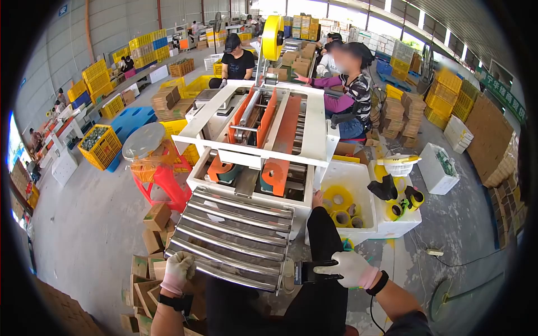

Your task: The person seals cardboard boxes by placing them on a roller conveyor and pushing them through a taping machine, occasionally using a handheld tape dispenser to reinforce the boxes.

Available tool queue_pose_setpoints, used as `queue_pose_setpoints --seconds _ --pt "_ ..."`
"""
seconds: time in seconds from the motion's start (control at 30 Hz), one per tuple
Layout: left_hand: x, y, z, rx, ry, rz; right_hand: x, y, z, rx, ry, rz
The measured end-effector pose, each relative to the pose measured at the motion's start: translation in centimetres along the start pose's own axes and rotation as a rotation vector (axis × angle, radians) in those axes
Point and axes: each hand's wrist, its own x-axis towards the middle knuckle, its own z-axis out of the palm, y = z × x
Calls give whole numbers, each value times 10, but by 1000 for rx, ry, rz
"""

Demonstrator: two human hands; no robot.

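My left hand [180, 267], in a white glove, is closed at the near left corner of the roller conveyor [232, 228]. Its fingers are curled, and whatever is inside them is hidden. At the conveyor's near right corner, my right hand [352, 270], also gloved, grips a black tool [308, 273] that looks like a hand-held tape dispenser. A pale round part shows at the tool's left end, close to the conveyor frame. Beyond the shiny rollers stands a white carton-sealing machine [252, 154] with orange guides and a yellow tape roll [273, 38] on top.
Small cardboard boxes [148, 285] are heaped below left. A red stool [162, 187] stands left of the machine. At right are a white foam bin [358, 196] with yellow tape rolls and a cable [465, 263] on the floor. Co-workers [353, 89] sit beyond the machine.
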Motion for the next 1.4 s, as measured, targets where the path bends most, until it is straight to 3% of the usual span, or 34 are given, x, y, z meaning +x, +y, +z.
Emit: queue_pose_setpoints --seconds 0.63,0.93,1.13,1.4 --pt "7 9 5 119 13 -38 3 -7 0 -80 -72 6" --pt "25 18 -1 151 -89 24 10 3 -8 -10 -90 55" --pt "39 70 15 195 -72 70 32 17 -20 -25 -34 57" --pt "92 137 29 223 -70 190 80 38 -45 -119 204 59"
